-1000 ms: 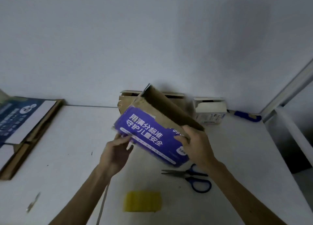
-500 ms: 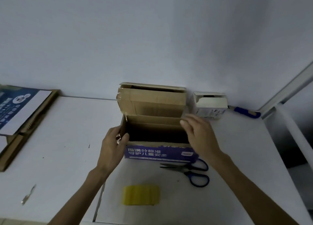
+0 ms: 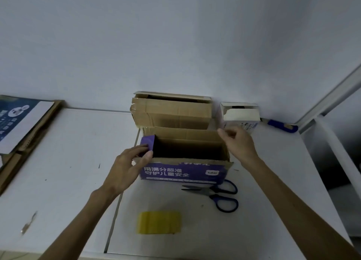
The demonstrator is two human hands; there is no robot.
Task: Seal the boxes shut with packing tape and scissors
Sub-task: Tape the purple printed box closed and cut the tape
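Right now the cardboard box [image 3: 183, 171] with the purple printed front stands upright near the middle of the white bench [image 3: 68, 162], its top open and its inside dark. The left hand [image 3: 128, 167] is at the box's left end, thumb and fingers pinching the small purple end flap [image 3: 148, 141], which stands tilted over the opening. The right hand [image 3: 239, 144] is at the far right corner of the box with its fingers loosely curled; I cannot tell whether it grips the cardboard or only touches it. The blue-handled scissors [image 3: 214, 195] lie flat just in front of the box's right end, blades pointing left. The yellow tape roll [image 3: 159, 222] sits nearer the front edge of the bench, apart from both hands. Behind the box, against the wall, stands a second brown box [image 3: 172, 113], with a small white box [image 3: 240, 114] beside it on the right and a blue-handled tool [image 3: 281, 124] further right. Flattened cardboard [image 3: 21, 121] lies at the far left.
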